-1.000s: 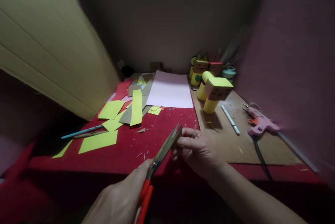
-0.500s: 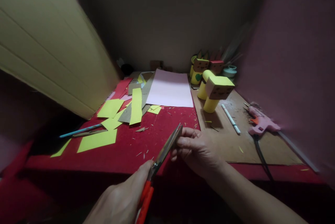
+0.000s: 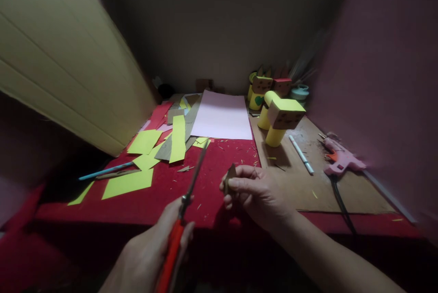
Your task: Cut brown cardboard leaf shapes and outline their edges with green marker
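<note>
Red-handled scissors (image 3: 174, 238) are gripped in my left hand (image 3: 147, 252), their blades together and pointing away over the red cloth (image 3: 219, 160). Between thumb and fingers, my right hand (image 3: 255, 192) pinches a small pointed piece of brown cardboard (image 3: 230, 179). The scissor blades stand apart from that piece, to its left. Thin cardboard clippings lie scattered on the cloth beyond both hands.
Yellow paper pieces (image 3: 145, 141) and a blue pen (image 3: 106, 171) lie left. A pink sheet (image 3: 224, 115) is at the back. Rightward, a cardboard mat (image 3: 335, 195) bears a yellow paper figure (image 3: 285, 115), a white marker (image 3: 301, 154) and a pink glue gun (image 3: 344, 158).
The scissors have moved left, away from the cardboard piece, which now shows in my right hand. That hand has stayed nearly in place.
</note>
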A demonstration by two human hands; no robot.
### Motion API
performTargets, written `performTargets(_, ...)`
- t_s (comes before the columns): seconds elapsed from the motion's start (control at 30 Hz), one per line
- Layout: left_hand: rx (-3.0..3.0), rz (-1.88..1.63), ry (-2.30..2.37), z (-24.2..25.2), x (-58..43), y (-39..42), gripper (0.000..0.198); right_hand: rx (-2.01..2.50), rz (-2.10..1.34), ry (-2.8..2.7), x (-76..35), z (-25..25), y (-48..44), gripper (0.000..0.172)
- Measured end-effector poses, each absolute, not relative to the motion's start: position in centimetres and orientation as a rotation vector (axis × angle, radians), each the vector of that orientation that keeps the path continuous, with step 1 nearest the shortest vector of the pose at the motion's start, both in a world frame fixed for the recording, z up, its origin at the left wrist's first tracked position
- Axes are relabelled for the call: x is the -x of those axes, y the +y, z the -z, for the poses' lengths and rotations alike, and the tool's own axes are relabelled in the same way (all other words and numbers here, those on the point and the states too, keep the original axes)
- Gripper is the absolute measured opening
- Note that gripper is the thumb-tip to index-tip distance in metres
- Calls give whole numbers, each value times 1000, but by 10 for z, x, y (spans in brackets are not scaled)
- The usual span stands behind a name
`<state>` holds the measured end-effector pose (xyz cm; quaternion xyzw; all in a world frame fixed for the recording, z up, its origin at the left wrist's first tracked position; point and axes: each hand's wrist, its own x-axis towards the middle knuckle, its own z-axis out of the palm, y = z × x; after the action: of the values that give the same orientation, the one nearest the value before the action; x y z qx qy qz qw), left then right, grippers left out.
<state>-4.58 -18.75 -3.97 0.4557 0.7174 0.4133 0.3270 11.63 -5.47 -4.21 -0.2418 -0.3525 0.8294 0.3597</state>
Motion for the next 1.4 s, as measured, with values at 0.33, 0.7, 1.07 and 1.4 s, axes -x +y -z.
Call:
performTargets(0.33,-1309,-1285,1618,9,38,-144,43,755,-1958,-1501,-119,29,-62,9)
performTargets(0.7,-1269,-1227,1520,4,25,-128,33,783,-1962,-1541,-121,35,-61,10)
performTargets(1.07,-1061,-1416,1519,11,13,-125,39,672,-2144,-1242,-127,47,-66,20)
performTargets(1.4,-1008,-1428,1420,16,15,-117,40,636,-2163,-1134,-130,55,-67,17)
